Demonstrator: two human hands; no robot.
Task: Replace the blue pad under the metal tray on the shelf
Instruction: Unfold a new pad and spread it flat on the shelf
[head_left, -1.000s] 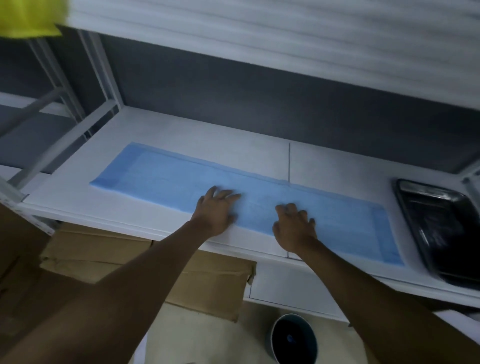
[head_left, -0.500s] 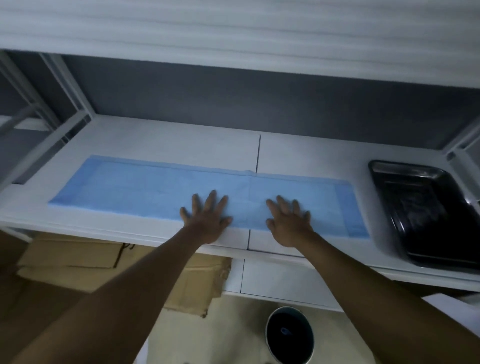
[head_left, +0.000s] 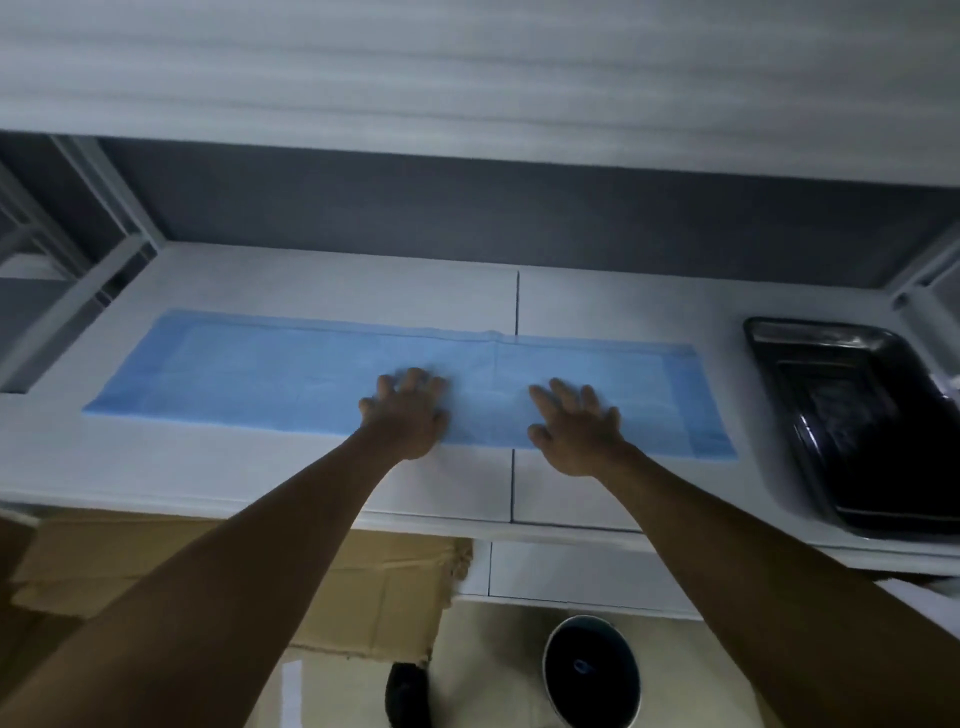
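Blue and thin, the pad (head_left: 322, 379) is lying flat along the middle of the white shelf (head_left: 311, 280), its long edge running left to right, and it is looking like soft, light sheet material that will wrinkle or slide rather than resist. Both hands are pressing down on it: the left hand (head_left: 408, 415) is resting palm-down near the pad's middle, fingers slightly bent and spread, gripping nothing; the right hand (head_left: 576, 426) is lying just beside it toward the right, fingers spread and fairly straight, also gripping nothing. A faint ridge is showing along the pad's far edge near the seam in the shelf.

Judging by this, the pad is best handled by flat palms sweeping outward, or by pinching a corner or the near edge, since a tug from one spot is likely to bunch it.

The tray (head_left: 852, 421) is sitting on the shelf at the right end, well apart from the hands and just clear of the pad's right edge. It is looking rigid and probably much heavier than the pad; its rims are offering the obvious hold.

Bare shelf is lying behind the pad and in front of it. An upper shelf is hanging low overhead, so lifting room is looking limited.
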